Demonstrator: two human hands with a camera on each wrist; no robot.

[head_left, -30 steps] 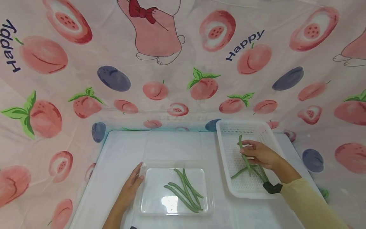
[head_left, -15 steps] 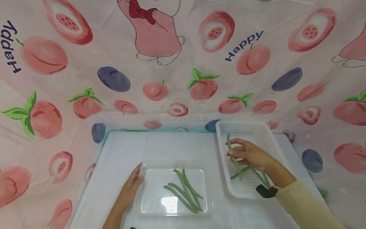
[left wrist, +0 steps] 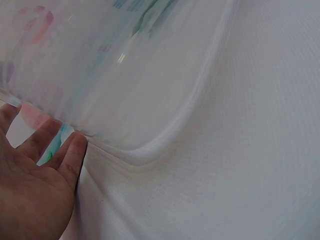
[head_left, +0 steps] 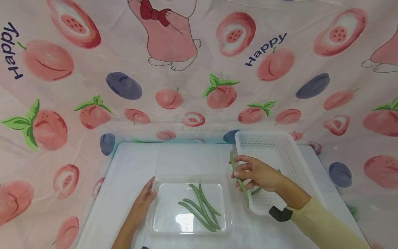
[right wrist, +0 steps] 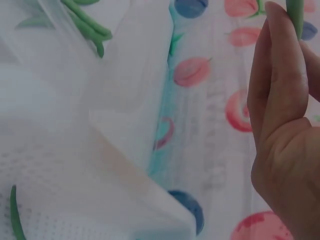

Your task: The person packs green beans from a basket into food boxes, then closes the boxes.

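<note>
My right hand (head_left: 259,174) pinches a green bean (head_left: 244,191) between thumb and fingers, over the left rim of a white perforated plastic basket (head_left: 261,139). In the right wrist view, only part of this bean (right wrist: 296,20) shows at the top edge. Another bean (head_left: 256,191) lies in the basket, partly hidden by the hand. My left hand (head_left: 143,197) rests against the left side of a clear rectangular plastic container (head_left: 169,223), its fingers nearly straight along the edge. Several green beans (head_left: 196,215) lie loosely together inside that container.
Both containers stand on a white-covered table (head_left: 136,162), the clear one nearer and left of the basket. A peach-print cloth (head_left: 192,86) rises behind the table and at both sides. A black strap (head_left: 281,213) circles my right wrist beside the basket's front rim.
My right hand has moved left with the pinched bean, from above the basket's inside to past its left rim. My left hand and the clear container have stayed in place.
</note>
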